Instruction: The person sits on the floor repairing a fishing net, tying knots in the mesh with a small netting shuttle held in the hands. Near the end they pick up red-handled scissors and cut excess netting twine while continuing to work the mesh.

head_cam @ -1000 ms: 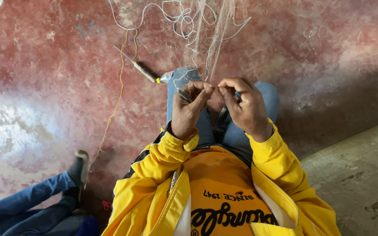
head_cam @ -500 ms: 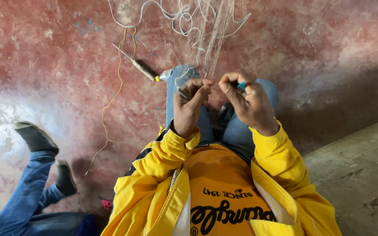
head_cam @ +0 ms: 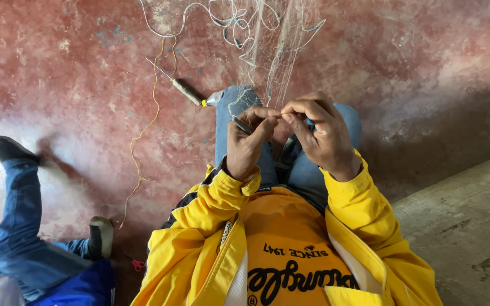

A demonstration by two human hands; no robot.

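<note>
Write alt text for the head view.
Seen from above, a seated person in a yellow jacket pinches fine white netting between left hand and right hand over their knees. A thin tool lies on the red floor; another person's jeans-clad legs show at left.

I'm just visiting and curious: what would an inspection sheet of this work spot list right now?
Surface: red, worn floor; grey concrete strip at right.
Job's things: fine pale net running up from the lap; a thin dark tool in the left hand.
Clutter: netting needle on the floor; small red-handled scissors.
Hands: left hand's fingers grip the tool; right hand pinches net strands.
Cables: yellow cord and white cord loose on the floor.
Surroundings: another person's jeans-clad legs at left.
</note>
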